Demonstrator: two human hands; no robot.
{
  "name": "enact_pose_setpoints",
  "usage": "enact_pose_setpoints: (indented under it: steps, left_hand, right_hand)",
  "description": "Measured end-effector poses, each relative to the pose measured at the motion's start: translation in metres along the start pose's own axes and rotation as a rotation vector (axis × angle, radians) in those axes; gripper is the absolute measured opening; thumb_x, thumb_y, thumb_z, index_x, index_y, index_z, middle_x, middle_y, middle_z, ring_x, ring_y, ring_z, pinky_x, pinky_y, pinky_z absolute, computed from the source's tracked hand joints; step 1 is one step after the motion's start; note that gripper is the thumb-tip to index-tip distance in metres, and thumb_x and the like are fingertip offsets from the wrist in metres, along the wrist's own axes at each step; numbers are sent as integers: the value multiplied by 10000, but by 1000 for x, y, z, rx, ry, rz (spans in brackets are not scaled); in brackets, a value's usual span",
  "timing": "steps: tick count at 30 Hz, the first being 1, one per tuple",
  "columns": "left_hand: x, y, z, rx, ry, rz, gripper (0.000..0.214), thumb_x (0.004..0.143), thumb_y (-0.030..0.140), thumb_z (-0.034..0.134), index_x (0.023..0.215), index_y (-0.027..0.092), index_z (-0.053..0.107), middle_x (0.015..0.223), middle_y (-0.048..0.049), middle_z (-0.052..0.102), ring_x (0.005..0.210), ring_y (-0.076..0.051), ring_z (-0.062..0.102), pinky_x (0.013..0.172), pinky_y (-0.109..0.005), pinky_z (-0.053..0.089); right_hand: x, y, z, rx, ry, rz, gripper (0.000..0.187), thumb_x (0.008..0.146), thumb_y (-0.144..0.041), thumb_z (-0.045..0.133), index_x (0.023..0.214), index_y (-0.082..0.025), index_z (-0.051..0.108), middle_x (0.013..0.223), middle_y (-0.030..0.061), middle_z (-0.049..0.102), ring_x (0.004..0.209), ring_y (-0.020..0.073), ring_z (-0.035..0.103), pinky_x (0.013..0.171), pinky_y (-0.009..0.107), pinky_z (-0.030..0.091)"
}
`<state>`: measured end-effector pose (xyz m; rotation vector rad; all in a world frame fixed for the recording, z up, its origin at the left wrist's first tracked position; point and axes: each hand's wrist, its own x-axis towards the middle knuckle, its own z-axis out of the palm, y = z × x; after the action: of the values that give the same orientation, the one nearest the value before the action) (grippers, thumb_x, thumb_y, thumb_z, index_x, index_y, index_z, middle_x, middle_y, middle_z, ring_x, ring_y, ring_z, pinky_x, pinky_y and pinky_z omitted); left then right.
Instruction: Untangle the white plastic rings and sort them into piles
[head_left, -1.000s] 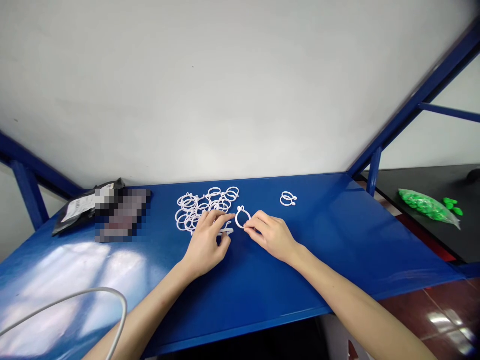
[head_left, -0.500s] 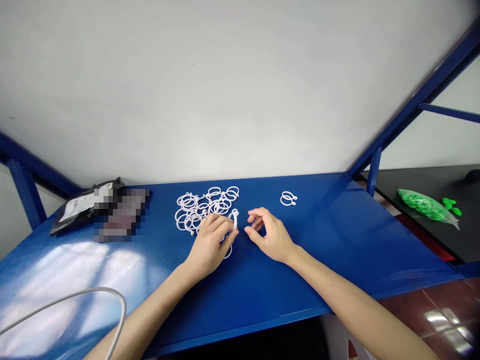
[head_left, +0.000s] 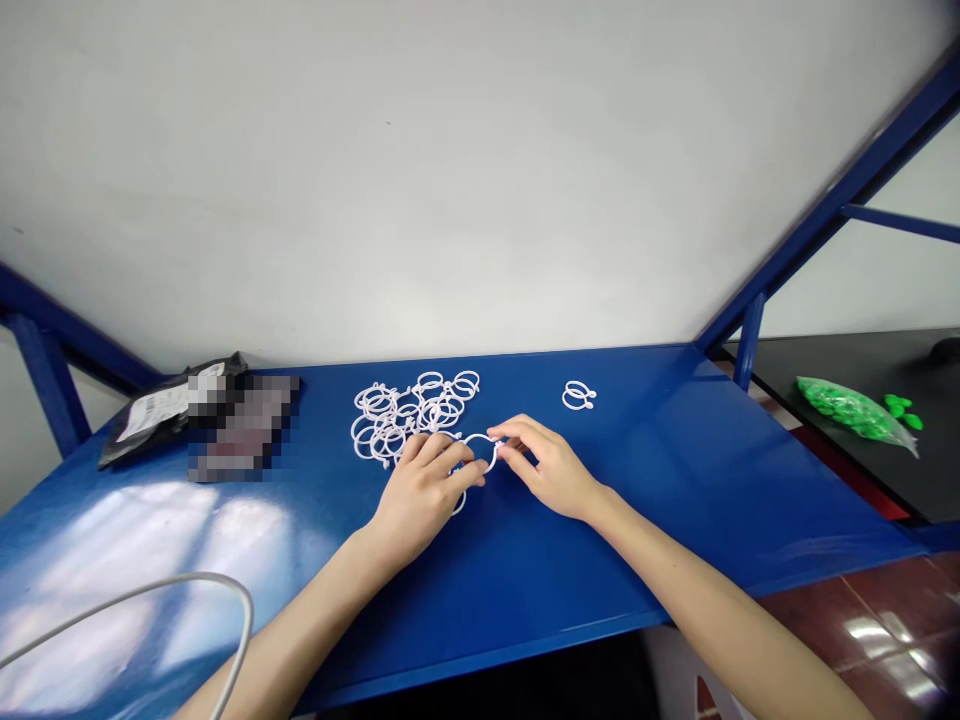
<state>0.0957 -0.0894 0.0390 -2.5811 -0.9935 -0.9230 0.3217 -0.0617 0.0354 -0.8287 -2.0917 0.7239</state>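
Observation:
A white plastic ring with a small knob or eyelet, like a curtain ring (head_left: 493, 460), is held between my two hands just above the blue table (head_left: 540, 570). My left hand (head_left: 424, 485) has its thumb and fingers closed on the ring's left side. On the other side, my right hand (head_left: 551, 468) pinches the ring by its knobbed end. Several similar white rings (head_left: 391, 440) lie overlapping behind and partly under my left hand, which hides some of them. Farther right, two more rings (head_left: 577, 407) lie overlapped on the table.
At the left are a black labelled package (head_left: 161, 410) and a pixelated flat packet (head_left: 247, 430). A white cable (head_left: 187, 578) loops across the near left. A bag of green pieces (head_left: 851, 410) lies on a black table at right. Blue frame bars rise on both sides.
My right hand has closed on the ring that my left hand was holding up. The ring has turned from edge-on to show its round shape.

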Motion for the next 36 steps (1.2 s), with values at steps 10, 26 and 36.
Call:
enact_pose_setpoints:
  steps: [10, 26, 36]
  left_hand:
    - [0, -4, -4, 1, -18, 37, 245, 978, 52, 551, 1013, 229, 717, 958, -26, 753, 888, -213, 580, 785, -371, 386]
    - [-1, -7, -15, -115, -356, -90, 315, 823, 439, 806, 730, 208, 612, 734, 0, 653, 751, -206, 566, 714, -358, 393]
    - [-1, 1, -9, -162, -346, -123, 130, 910, 108, 575, 818, 198, 590, 818, -18, 646, 782, -192, 561, 722, -335, 450]
  right_hand:
    - [1, -5, 1, 18, 21, -42, 199, 1049, -217, 513, 1185, -240, 657, 1053, 55, 698, 871, 167, 692, 779, 316, 569]
    - [5, 6, -15, -212, 157, 73, 159, 1026, -211, 531, 1066, -228, 685, 1023, 56, 743, 899, 204, 719, 810, 336, 571]
    - [5, 41, -67, -813, 331, 461, 140, 993, -206, 542, 1069, -177, 655, 1031, 128, 756, 963, 319, 683, 842, 448, 522]
